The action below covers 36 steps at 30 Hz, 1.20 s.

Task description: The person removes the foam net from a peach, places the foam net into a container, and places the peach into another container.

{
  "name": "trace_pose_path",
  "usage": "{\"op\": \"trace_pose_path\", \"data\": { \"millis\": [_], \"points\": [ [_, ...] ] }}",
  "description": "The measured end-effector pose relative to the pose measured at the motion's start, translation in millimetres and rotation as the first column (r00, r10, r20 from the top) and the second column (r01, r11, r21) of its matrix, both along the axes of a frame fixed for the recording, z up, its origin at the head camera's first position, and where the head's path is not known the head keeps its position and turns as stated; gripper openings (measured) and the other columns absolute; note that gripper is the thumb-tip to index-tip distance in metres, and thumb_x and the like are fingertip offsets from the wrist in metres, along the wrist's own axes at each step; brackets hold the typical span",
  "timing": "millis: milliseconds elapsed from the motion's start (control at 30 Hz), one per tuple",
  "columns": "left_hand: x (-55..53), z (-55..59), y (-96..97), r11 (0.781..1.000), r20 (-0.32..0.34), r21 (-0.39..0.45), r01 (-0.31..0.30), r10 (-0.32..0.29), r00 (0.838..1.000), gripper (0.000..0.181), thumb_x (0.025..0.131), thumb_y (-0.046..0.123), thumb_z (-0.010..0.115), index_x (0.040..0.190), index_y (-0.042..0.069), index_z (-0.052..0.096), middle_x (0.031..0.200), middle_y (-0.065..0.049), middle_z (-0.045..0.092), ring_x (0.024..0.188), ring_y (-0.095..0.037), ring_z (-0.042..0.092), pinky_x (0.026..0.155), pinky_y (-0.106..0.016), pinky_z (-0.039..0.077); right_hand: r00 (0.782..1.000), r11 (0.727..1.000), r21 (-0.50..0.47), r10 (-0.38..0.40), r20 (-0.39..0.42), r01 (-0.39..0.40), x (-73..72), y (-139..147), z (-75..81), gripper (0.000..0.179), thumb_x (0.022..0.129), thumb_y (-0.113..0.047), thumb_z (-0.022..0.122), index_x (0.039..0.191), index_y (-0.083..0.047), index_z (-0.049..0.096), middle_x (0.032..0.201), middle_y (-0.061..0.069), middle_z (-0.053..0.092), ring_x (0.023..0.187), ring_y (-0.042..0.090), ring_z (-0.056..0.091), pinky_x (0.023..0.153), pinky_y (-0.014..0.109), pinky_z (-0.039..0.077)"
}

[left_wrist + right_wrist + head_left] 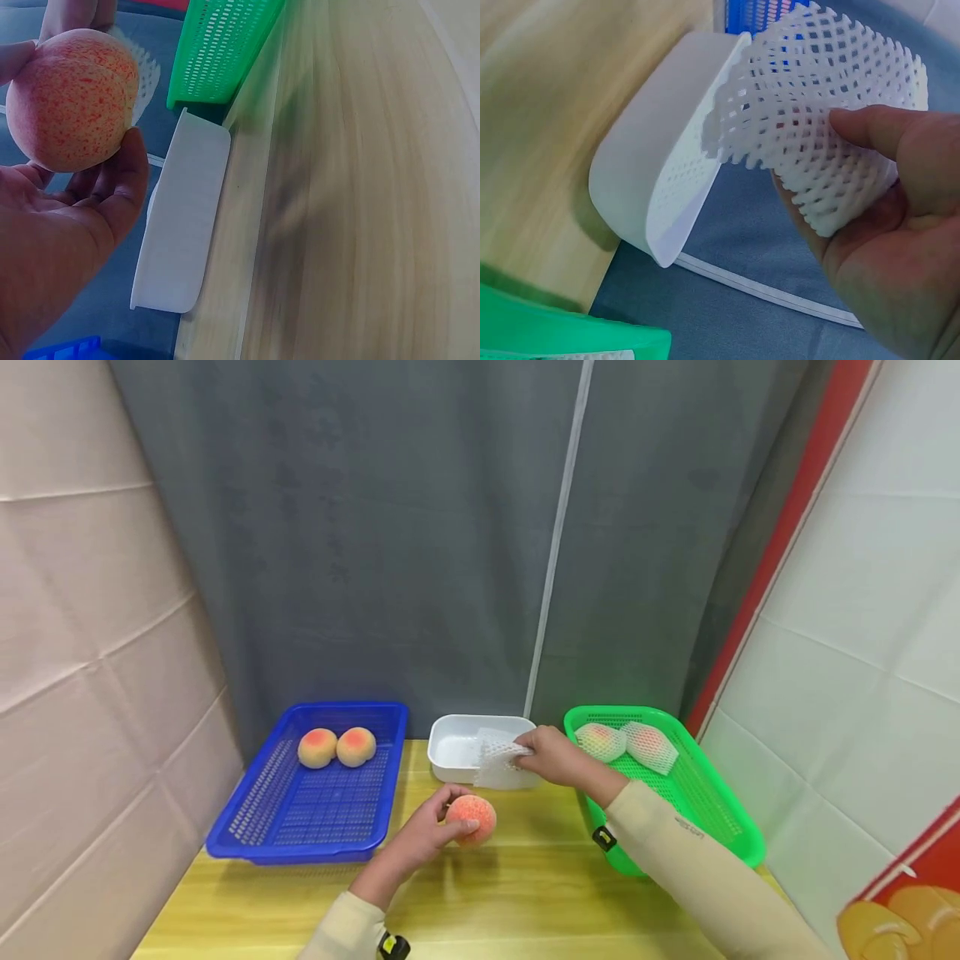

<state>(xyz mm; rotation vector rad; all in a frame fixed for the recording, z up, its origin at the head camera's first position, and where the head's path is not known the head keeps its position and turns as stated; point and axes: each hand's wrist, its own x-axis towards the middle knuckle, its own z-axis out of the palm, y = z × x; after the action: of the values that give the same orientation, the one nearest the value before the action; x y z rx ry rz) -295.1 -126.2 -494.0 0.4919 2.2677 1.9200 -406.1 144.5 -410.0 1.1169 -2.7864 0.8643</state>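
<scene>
left hand (426, 831) grips peach (472, 820) in front of white tub (450, 745), seemingly leaving one face free | right hand (553, 755) pinches foam net (495, 763) at tub's right end, likely to spread it | seemingly sorted: left, blue basket (326, 831), bare peaches (317, 748); right, green basket (738, 831), netted peaches (649, 747)

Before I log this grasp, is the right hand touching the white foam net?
Touching. The right wrist view shows the right hand pinching the white foam net, thumb lying against it.

No text is showing legibly. On the near right, small dark lettering (690, 827) is running along the beige right sleeve (708, 881), slanting rightward and nearer, its characters appearing too tiny and blurred for reading.
</scene>
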Motion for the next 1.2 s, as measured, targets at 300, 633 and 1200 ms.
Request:
{"op": "trace_pose_path", "data": {
  "millis": [300, 633, 1200],
  "points": [
    [-0.3, -2.3, -0.7, 1.000, -0.006, -0.008, -0.017, 0.017, 1.000, 0.046, 0.100, 0.021, 0.079, 0.138, 0.003, 0.059, 0.128, -0.012, 0.069, 0.118, -0.024, 0.064, 0.092, -0.035, 0.056, 0.991, 0.997, 0.000, -0.075, -0.112, 0.075, -32.6, -22.6, 2.2, 0.033, 0.101, -0.003, 0.075, 0.074, -0.011, 0.059, 0.066, -0.005, 0.048, 0.066, 0.014, 0.045, 0.068, 0.033, 0.045],
    [-3.8, -3.3, 0.7, 1.000, 0.011, -0.009, -0.025, 0.025, 1.000, 0.044, 0.102, 0.021, 0.078, 0.138, 0.005, 0.059, 0.130, -0.011, 0.068, 0.119, -0.025, 0.063, 0.094, -0.036, 0.055, 0.947, 0.979, 0.051, -0.178, -0.266, 0.198, -65.7, -54.3, -13.6, 0.011, 0.103, -0.007, 0.077, 0.113, -0.006, 0.080, 0.106, 0.008, 0.081, 0.097, 0.027, 0.076, 0.092, 0.046, 0.063],
    [-3.7, -1.1, 2.7, 0.999, 0.001, -0.025, -0.027, 0.027, 1.000, 0.045, 0.101, 0.022, 0.078, 0.139, 0.005, 0.060, 0.132, -0.012, 0.067, 0.120, -0.026, 0.063, 0.094, -0.035, 0.056, 0.859, 0.964, 0.158, -0.110, -0.501, 0.215, -102.5, -90.9, -33.2, 0.018, 0.103, -0.009, 0.079, 0.121, -0.008, 0.075, 0.113, 0.007, 0.069, 0.105, 0.023, 0.069, 0.094, 0.036, 0.061]
  ]
}}
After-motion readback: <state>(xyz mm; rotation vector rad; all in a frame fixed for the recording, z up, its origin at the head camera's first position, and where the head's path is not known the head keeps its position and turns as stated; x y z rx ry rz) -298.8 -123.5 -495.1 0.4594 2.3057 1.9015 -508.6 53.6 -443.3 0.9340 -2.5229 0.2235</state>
